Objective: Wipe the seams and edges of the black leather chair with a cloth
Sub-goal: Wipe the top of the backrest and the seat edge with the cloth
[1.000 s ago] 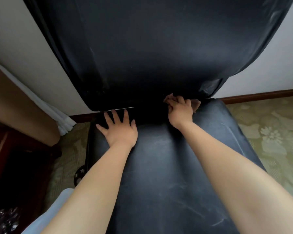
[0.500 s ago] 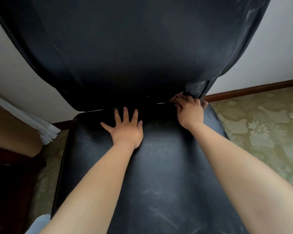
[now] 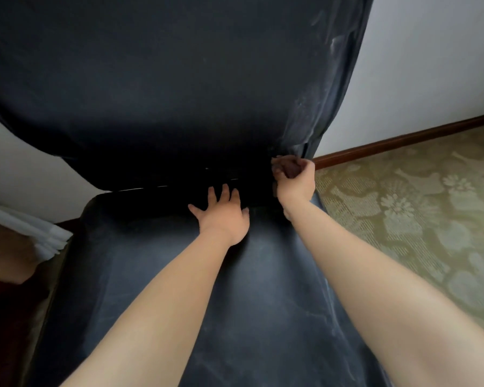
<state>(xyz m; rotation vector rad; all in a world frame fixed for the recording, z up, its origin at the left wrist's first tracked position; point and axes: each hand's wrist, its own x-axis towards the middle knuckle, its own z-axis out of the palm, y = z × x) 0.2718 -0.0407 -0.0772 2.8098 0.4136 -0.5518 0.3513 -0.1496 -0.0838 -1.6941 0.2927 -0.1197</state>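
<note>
**Right grip at the back-seat seam, far corner**

Black leather chair (image 3: 179, 79) fills the view, backrest above, seat below. Left hand (image 3: 224, 216) lies flat on the seat near the seam, fingers spread and straight, holding nothing. Right hand (image 3: 294, 177) is curled tight, its grip bunched round a small brownish cloth (image 3: 287, 166), pressed at the right end of the seam against the backrest's lower edge.
</note>
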